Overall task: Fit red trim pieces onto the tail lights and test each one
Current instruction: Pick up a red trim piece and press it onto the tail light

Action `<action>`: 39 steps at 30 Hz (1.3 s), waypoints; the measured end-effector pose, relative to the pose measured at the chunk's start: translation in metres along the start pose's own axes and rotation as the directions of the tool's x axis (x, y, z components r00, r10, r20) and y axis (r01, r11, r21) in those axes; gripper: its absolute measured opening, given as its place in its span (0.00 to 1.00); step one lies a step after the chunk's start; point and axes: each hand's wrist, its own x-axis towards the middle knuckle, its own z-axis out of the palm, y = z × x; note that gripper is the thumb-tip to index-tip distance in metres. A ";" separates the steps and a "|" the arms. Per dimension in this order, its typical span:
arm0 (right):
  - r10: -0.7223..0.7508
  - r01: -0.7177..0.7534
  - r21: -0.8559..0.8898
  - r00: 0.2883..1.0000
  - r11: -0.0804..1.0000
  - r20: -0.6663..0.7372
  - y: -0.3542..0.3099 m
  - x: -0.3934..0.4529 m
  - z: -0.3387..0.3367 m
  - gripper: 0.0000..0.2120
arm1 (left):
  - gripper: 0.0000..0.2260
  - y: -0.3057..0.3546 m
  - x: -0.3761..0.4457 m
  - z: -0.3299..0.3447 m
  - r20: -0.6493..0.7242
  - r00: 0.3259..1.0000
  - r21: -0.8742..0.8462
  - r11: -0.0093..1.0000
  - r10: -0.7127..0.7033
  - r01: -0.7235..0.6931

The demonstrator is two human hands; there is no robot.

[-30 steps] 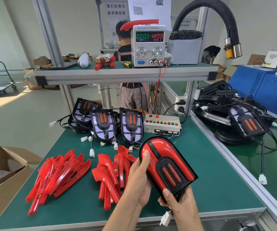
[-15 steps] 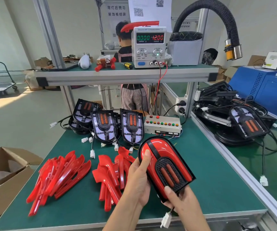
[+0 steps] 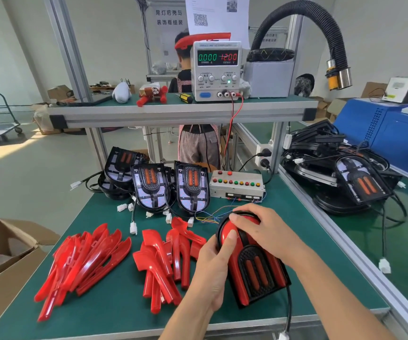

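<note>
Now, in hand: you hold one black-backed tail light with glossy red trim just above the green bench mat, near its front edge, right of centre.
Left hand: your left hand is clamped on the lamp's left side, thumb lying on the red trim near the rounded top.
Right hand: your right hand lies over the rounded far end, fingers curled and pressing on it; closed on the lamp, as far as you can see.
Trim on this lamp: both red pieces look seated around the black mesh centre; whether every clip has caught, you cannot tell.
Test on this lamp: not yet done, by my reading; its white plug on the black cable hangs loose past the front edge.
Power supply: the white bench unit on the upper shelf reads 0.000 on current, 12.00 on voltage.
Tester: the grey button box with coloured buttons sits toward the back edge, just beyond your right hand.
Left to fit: several untrimmed black tail lights lean at the back edge, left of the box.
Loose stock: two heaps of red plastic trim pieces lie across the front-left of the mat.
Progress: early, judging by those heaps.
</note>
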 end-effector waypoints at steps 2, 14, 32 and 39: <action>0.011 -0.014 0.042 0.998 0.999 0.069 0.000 0.007 0.001 0.06 | 0.18 0.000 0.001 -0.002 -0.011 1.000 0.012 1.000 0.001 -0.001; 0.065 -0.091 0.187 0.988 0.978 0.142 0.010 0.018 0.002 0.13 | 0.17 -0.001 0.006 0.001 0.006 0.998 0.008 0.998 -0.060 0.060; 0.049 -0.064 0.206 0.996 0.976 0.077 0.024 0.027 0.014 0.10 | 0.22 -0.004 0.013 0.000 -0.021 0.996 -0.046 0.995 -0.086 0.085; 0.088 -0.108 0.203 0.990 0.973 0.108 0.018 0.026 0.007 0.13 | 0.19 0.001 0.010 -0.005 0.039 0.993 -0.085 0.990 -0.108 0.111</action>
